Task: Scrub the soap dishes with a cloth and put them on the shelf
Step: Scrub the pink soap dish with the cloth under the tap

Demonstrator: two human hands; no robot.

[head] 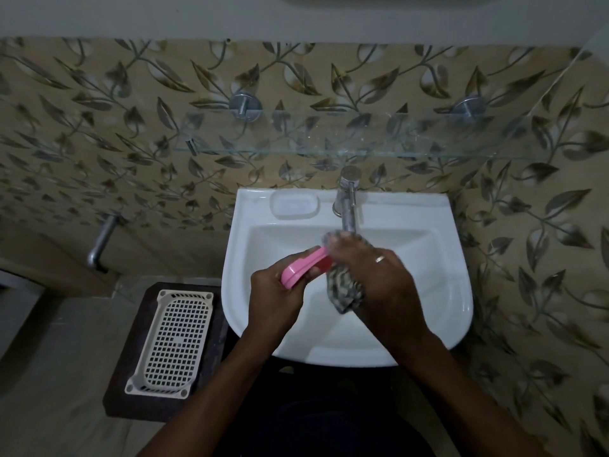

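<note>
Over the white sink (441, 291), my left hand (275, 291) grips a pink soap dish (304, 267) by its near end, tilted on edge. My right hand (372, 275) holds a patterned cloth (344, 290) bunched against the dish's far end; part of the cloth hangs below the hand. A clear glass shelf (329, 140) runs along the tiled wall above the sink. A white soap dish (295, 204) sits on the sink's back ledge, left of the tap.
A chrome tap (347, 199) stands at the sink's back centre, just beyond my hands. A cream perforated basket (173, 341) lies on a dark stool at lower left. A second wall tap (100, 240) juts out at the left.
</note>
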